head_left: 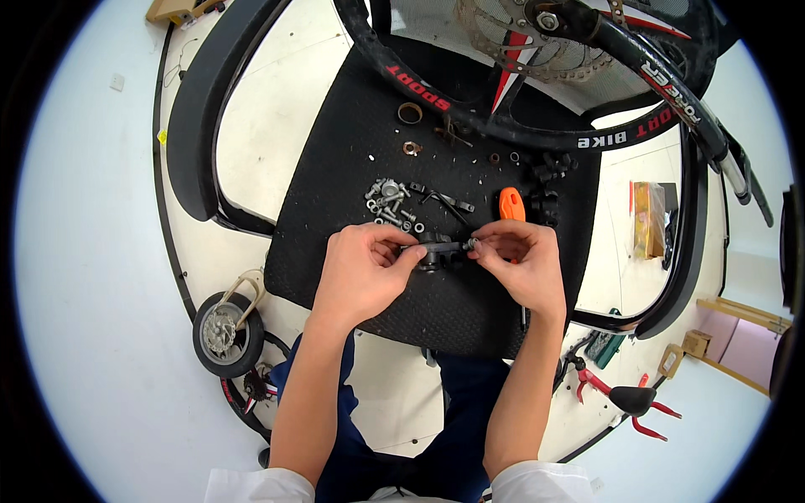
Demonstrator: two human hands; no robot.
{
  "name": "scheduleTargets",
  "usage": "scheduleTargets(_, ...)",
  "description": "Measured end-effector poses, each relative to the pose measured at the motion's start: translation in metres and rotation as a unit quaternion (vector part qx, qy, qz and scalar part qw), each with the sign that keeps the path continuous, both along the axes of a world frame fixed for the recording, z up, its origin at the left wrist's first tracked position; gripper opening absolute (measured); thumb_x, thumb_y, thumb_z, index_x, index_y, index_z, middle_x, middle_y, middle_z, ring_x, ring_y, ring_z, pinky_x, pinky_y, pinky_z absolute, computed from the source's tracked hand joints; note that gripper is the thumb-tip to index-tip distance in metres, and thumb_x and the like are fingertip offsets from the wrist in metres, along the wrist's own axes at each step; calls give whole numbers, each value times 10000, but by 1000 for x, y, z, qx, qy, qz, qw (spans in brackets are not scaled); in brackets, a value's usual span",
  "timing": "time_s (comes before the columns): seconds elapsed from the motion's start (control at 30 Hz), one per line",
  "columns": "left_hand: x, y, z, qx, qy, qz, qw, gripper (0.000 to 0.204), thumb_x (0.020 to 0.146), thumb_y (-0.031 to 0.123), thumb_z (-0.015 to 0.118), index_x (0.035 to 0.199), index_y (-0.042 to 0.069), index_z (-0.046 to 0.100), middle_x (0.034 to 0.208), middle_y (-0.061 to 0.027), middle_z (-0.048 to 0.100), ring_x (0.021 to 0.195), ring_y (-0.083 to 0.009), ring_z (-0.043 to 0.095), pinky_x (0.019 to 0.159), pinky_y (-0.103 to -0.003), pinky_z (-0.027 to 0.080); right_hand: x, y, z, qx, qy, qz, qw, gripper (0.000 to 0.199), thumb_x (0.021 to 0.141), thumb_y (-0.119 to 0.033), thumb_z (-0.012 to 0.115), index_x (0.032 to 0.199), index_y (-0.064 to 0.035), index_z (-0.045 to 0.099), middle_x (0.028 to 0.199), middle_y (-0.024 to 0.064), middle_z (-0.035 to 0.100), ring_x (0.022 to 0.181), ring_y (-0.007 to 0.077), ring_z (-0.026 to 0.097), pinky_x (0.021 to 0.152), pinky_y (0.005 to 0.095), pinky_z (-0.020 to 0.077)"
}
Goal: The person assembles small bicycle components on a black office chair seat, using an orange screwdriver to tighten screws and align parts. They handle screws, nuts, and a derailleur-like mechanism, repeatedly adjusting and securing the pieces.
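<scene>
Black fabric covers the chair seat (335, 176) beneath the work, and from where I stand both hands are busy just above its front half. The left hand (360, 264) pinches a small black part (432, 248) between thumb and fingers; the right hand (527, 264) has a tiny metal fastener (471, 244) in its fingertips, right at the part's end. Whether its thread is engaged I cannot tell. To my eye, the left pinch should be firm enough that the part does not roll, while the right stays light, so the fastener can find its own line; any sideways strain probably means it sits crooked and wants squaring up by feel. Working low over the seat seems wise, since something that small could bounce off the edge. Beyond the left fingers lies the pile of silvery bolts (389, 204), close enough that a dropped piece might get mixed in. The orange-handled tool (511, 204) lies just past the right hand, and the bicycle wheel (520, 134) stands well beyond, leaving room for the wrists.
</scene>
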State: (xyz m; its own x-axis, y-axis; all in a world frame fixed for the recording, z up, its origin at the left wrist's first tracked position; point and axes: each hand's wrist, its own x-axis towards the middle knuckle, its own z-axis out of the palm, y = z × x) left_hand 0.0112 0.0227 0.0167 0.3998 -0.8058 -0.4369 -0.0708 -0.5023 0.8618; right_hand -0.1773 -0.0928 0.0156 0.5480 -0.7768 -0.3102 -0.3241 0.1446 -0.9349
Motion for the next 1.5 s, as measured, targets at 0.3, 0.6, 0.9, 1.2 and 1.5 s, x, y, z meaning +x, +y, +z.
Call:
scheduleTargets(0.3, 2, 1, -2, -2, 6, -8, 1000, 159, 833, 100, 752, 922, -31, 755, 713, -97, 715, 603, -111, 670, 593, -229, 526, 5, -1, -3, -9, 18, 0, 1000, 158, 791, -23, 714, 921, 68, 711, 770, 80, 711, 732, 120, 709, 717, 233, 565)
scheduleTargets(0.6, 4, 1, -3, 0, 14, -19, 1000, 159, 836, 97, 746, 929, -31, 756, 723, -97, 720, 624, -117, 679, 619, -242, 537, -5, 3, 7, -26, 39, 16, 999, 160, 788, 31, 666, 937, 79, 698, 805, 102, 716, 773, 146, 724, 743, 238, 583)
scheduleTargets(0.9, 8, -2, -7, 5, 33, -28, 999, 159, 834, 92, 744, 936, -28, 762, 711, -87, 718, 614, -107, 665, 604, -229, 516, -1, 4, 5, -28, 24, 4, 999, 158, 757, 19, 701, 910, 58, 707, 767, 71, 705, 731, 114, 700, 737, 239, 573)
scheduleTargets(1.2, 8, -2, -7, 7, 35, -29, 999, 166, 834, 110, 749, 929, -26, 763, 717, -86, 720, 629, -105, 669, 620, -237, 523, 3, 16, 6, -37, 38, 23, 998, 180, 719, 77, 720, 896, 44, 711, 788, 70, 709, 746, 130, 707, 747, 251, 586)
scheduleTargets(1.5, 8, -2, -4, 6, 47, -32, 998, 123, 861, 42, 748, 934, -57, 741, 740, -48, 704, 646, -41, 617, 573, -195, 464, 2, 19, 4, -65, 57, 56, 995, 159, 707, 100, 712, 862, 65, 717, 839, 91, 715, 753, 158, 723, 737, 261, 601)
